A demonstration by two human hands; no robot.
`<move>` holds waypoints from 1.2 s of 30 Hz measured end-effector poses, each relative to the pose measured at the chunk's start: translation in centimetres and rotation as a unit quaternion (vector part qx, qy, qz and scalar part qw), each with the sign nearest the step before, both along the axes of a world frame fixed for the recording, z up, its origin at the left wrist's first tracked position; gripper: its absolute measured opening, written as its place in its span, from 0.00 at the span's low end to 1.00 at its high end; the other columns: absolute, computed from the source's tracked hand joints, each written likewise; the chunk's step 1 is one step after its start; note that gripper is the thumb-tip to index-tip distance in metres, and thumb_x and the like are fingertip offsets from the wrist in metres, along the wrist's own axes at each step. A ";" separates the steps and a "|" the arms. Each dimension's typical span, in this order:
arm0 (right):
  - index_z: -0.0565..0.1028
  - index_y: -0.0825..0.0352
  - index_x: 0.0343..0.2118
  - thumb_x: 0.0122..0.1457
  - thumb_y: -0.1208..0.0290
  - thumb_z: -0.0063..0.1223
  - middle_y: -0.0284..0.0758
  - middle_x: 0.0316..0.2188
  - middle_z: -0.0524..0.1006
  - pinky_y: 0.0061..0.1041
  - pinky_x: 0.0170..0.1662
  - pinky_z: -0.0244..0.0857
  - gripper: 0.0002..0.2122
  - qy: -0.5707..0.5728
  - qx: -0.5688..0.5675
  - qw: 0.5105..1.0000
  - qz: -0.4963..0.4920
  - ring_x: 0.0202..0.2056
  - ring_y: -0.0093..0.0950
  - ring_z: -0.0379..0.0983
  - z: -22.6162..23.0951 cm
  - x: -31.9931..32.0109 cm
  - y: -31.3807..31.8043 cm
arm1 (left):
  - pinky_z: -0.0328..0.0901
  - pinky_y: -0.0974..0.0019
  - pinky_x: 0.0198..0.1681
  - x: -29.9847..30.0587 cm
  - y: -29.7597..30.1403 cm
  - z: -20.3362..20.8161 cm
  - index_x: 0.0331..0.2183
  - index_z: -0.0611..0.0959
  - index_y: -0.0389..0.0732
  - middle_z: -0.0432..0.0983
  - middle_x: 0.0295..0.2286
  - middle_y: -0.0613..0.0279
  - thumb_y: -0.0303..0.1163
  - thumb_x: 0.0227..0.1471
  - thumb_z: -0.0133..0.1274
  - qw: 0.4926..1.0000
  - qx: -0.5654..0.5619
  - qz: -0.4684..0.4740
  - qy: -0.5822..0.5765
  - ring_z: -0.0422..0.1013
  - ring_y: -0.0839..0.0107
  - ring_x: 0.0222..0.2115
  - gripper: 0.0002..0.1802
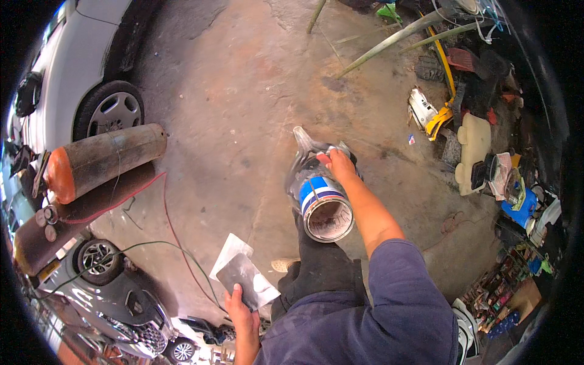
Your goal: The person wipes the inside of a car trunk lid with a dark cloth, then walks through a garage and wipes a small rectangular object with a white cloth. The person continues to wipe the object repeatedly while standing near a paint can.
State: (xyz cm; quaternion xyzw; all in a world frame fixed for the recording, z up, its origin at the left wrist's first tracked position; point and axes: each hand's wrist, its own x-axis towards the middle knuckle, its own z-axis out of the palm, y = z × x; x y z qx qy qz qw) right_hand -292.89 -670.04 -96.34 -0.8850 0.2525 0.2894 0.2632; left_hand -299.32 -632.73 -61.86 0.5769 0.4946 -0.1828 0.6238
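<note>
My left hand (241, 309) is closed on a dark grey sheet of sandpaper (244, 277). A paler sheet (231, 252) shows behind it. Farther forward, my right hand (340, 164) is closed over a small red piece (323, 159), whose kind I cannot make out. It is at a grey, smeared, irregular part (302, 143) with a pointed end, beyond the can. Just nearer to me, an open blue and white can (328, 207) tilts its mouth my way, with pale residue inside. What bears the can is hidden.
A rusty gas cylinder (109, 159) with an orange end lies at left beside a parked car's wheel (112, 112). A red hose (173, 231) and a green hose (143, 243) cross the floor. Stand legs (389, 45), yellow trim (439, 121) and assorted parts lie at right.
</note>
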 end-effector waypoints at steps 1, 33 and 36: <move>0.72 0.64 0.47 0.55 0.67 0.62 0.44 0.45 0.76 0.42 0.50 0.68 0.18 -0.022 0.014 1.000 -0.015 0.51 0.45 0.72 0.6 -0.1 -0.5 | 0.71 0.57 0.46 0.1 -0.1 0.1 0.50 0.71 0.37 0.76 0.41 0.57 0.35 0.59 0.53 1.000 -0.004 -0.002 -0.001 0.74 0.62 0.42 0.20; 0.68 0.71 0.45 0.70 0.54 0.40 0.47 0.32 0.79 0.35 0.33 0.78 0.20 -0.185 0.627 0.748 -0.116 0.29 0.35 0.80 52.8 -17.2 30.7 | 0.69 0.67 0.47 -16.3 19.8 15.9 0.49 0.75 0.33 0.78 0.43 0.59 0.30 0.63 0.49 0.908 -0.168 0.019 -0.383 0.74 0.73 0.41 0.15; 0.69 0.73 0.45 0.69 0.59 0.44 0.47 0.34 0.79 0.34 0.36 0.78 0.17 -0.144 0.619 0.770 -0.061 0.31 0.35 0.80 54.4 -19.7 33.6 | 0.69 0.68 0.47 -18.7 21.5 16.7 0.48 0.76 0.33 0.78 0.42 0.61 0.30 0.63 0.48 0.905 -0.184 -0.009 -0.384 0.74 0.74 0.41 0.15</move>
